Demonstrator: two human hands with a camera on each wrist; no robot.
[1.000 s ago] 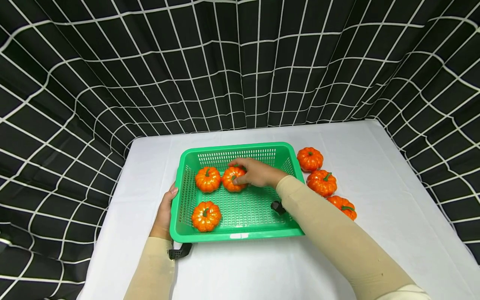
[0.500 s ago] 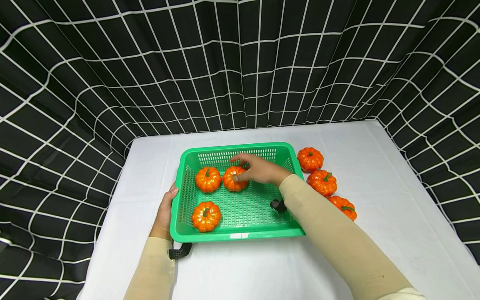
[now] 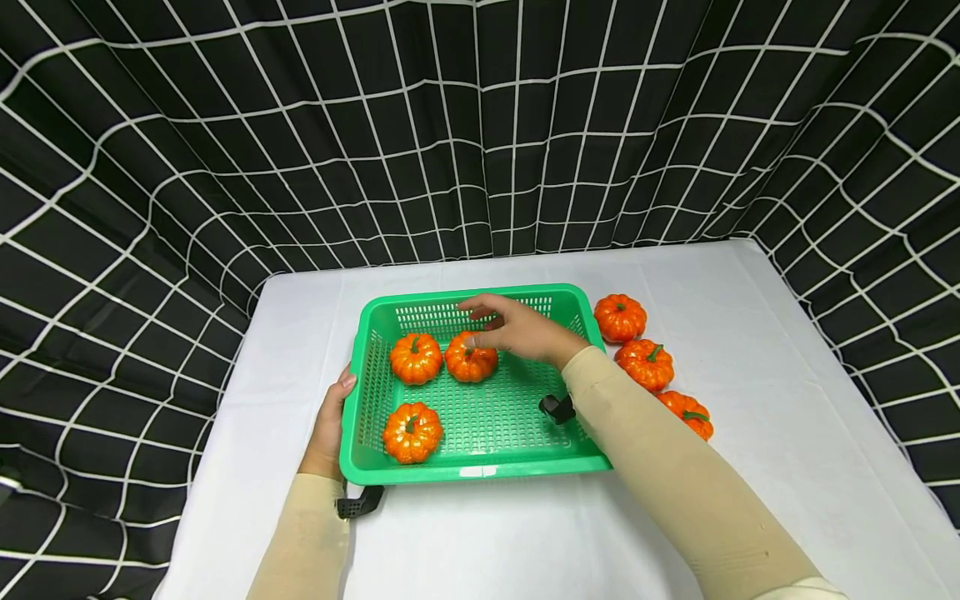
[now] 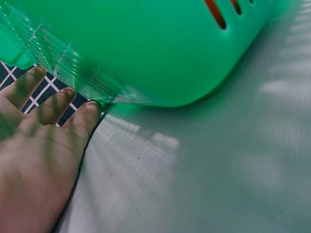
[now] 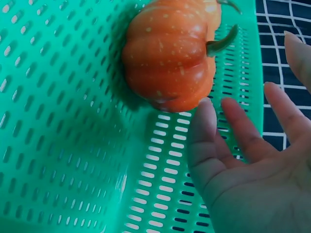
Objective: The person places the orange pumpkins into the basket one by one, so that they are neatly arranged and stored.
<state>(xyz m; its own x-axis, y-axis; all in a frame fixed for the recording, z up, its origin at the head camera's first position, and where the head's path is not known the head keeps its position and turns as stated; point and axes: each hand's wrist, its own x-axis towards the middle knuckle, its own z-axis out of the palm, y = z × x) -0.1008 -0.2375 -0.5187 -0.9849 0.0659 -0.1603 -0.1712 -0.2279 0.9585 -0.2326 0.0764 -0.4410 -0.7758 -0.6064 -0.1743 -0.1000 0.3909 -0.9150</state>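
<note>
Right hand (image 3: 517,330): fingers loosely spread, pinching nothing; thumb tip at the nearest pumpkin (image 3: 474,365), contact uncertain.
Nearest pumpkin: just below the right thumb, inside the green basket (image 3: 540,468).
Left hand (image 3: 327,427): fingers extended along the basket's left side, thumb at its rim.
Pumpkin handling: probably light and stiff; glossy skin may slip, and the thin stem (image 5: 223,42) looks weakest.
Pumpkin hold: across the ribbed sides, thumb opposite fingers, off the stem.
Basket handling: likely light, slightly flexible plastic; its rim suits a hold.
Pumpkins: 6; 3 in the basket, below and left of the right hand, 3 on the white table (image 3: 480,542), right of it.
Baskets: 1.
Hands: 2.
</note>
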